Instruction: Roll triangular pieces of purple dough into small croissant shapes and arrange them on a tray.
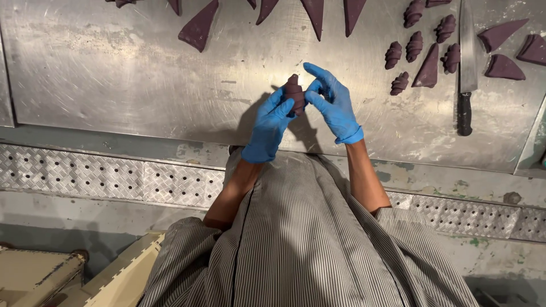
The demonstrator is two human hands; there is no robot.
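1. Head view: a small roll of dark purple dough [294,92], coiled in ridged layers and tapered at its top, is held upright just above the metal table [142,85], between the two gloved hands.
2. It is pinched from the left by the left hand [273,122], whose blue-gloved fingers [284,107] are curled against its side.
3. It is touched on the other side by the right hand [335,105], also in a blue glove; the lower fingers are pressed to the roll, while the upper finger is stretched out over it.
4. Six finished rolls [414,46] of the same colour are laid in a loose cluster on the table to the right, well apart from the hands.
5. Flat dough triangles [199,27] are spread along the far edge, and more are seen at the right beside a long knife [466,57] with a black handle.
6. The table's steel top is scratched, dull and smeared with pale streaks.
7. A perforated tread-plate strip [114,179] is fixed below the near edge of the table, over a worn, stained floor.
8. A grey striped smock [301,244] is worn by the person, and cream-coloured crates [40,276] are seen at the lower left.
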